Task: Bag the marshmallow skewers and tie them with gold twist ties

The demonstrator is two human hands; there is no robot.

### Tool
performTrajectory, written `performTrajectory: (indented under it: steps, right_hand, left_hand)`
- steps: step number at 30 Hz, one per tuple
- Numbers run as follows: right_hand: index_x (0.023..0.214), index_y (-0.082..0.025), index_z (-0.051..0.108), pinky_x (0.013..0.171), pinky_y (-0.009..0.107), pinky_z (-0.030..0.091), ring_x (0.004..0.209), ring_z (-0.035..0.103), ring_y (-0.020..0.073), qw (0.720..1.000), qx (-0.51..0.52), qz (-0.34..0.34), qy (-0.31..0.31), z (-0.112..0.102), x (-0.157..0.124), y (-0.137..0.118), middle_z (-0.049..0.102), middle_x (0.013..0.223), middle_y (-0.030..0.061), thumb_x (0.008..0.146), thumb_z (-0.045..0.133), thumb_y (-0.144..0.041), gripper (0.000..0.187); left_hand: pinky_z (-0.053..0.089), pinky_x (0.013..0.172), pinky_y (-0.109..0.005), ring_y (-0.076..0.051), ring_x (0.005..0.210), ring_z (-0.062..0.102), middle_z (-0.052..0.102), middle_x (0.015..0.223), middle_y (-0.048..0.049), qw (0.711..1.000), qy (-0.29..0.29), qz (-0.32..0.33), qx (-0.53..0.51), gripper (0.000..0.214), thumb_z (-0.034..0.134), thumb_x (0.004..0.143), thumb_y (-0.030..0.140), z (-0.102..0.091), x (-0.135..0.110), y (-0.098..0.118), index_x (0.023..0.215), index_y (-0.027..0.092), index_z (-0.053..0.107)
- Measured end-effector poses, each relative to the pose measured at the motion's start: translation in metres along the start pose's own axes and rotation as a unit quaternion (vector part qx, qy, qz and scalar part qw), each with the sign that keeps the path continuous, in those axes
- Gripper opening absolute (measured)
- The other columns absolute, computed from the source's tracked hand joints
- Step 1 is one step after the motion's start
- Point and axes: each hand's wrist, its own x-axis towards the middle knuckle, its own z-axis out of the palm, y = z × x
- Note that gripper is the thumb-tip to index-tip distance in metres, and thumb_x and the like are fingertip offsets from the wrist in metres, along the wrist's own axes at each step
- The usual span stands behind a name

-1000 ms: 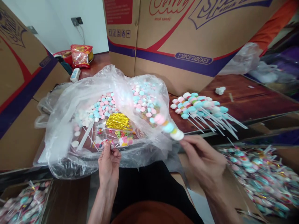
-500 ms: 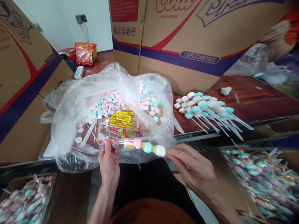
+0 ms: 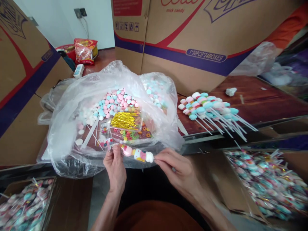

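Observation:
Between my hands is a candy skewer [image 3: 149, 157] of pink and white puffs, most of it inside a clear printed bag [image 3: 139, 154]. My left hand [image 3: 115, 165] is closed on the far end of the bag. My right hand [image 3: 176, 168] pinches the stick end, just beyond the white puff outside the bag. In front of them, a large clear plastic sheet [image 3: 69, 128] surrounds loose pink, blue and white candies [image 3: 117, 99], gold twist ties [image 3: 124, 120] and coloured candy rings [image 3: 131, 134]. White sticks [image 3: 90, 134] lie to their left.
Finished-looking candy skewers [image 3: 209, 104] are piled on the table [image 3: 252, 102] at right. Boxes of wrapped skewers stand low at right [image 3: 267, 186] and left [image 3: 29, 202]. Big cartons [image 3: 173, 61] rise behind. Another person's orange sleeve [image 3: 288, 27] shows at far right.
My right hand has moved left, sliding the skewer deeper into the bag, which now covers most of the puffs. My left hand keeps hold of the bag's end.

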Motion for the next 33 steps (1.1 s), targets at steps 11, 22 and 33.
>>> performTrajectory:
  steps: [11, 22, 33]
  right_hand:
    - [0.092, -0.018, 0.068, 0.065, 0.023, 0.048, 0.072, 0.062, 0.0135, 0.999, 0.004, 0.038, 0.015, 0.034, -0.003, 0.003, 0.064, 0.081, 0.0031, 0.096, 0.054, -0.009, 0.017]
    - [0.087, -0.019, 0.068, 0.066, 0.024, 0.047, 0.070, 0.061, 0.0143, 0.990, 0.063, 0.120, -0.029, 0.049, -0.007, 0.002, 0.064, 0.077, 0.0016, 0.099, 0.052, -0.019, 0.021]
    - [0.078, -0.020, 0.059, 0.067, 0.026, 0.049, 0.069, 0.061, 0.0159, 0.982, 0.137, 0.129, -0.027, 0.087, 0.001, -0.008, 0.062, 0.072, 0.0016, 0.099, 0.049, -0.023, 0.024]
  left_hand:
    - [0.055, 0.071, -0.029, -0.016, 0.072, 0.070, 0.073, 0.084, -0.0039, 0.992, -0.086, -0.092, -0.031, 0.036, 0.079, 0.079, 0.050, 0.005, -0.008, 0.001, 0.089, 0.018, 0.066]
    - [0.055, 0.082, -0.034, -0.018, 0.081, 0.072, 0.075, 0.091, -0.0042, 0.986, -0.101, -0.116, -0.069, 0.032, 0.081, 0.078, 0.045, 0.000, -0.001, 0.007, 0.093, 0.019, 0.069]
    - [0.053, 0.084, -0.031, -0.017, 0.084, 0.068, 0.073, 0.093, -0.0048, 0.982, -0.127, -0.136, -0.031, 0.028, 0.077, 0.083, 0.044, -0.015, -0.009, 0.011, 0.094, 0.018, 0.074]
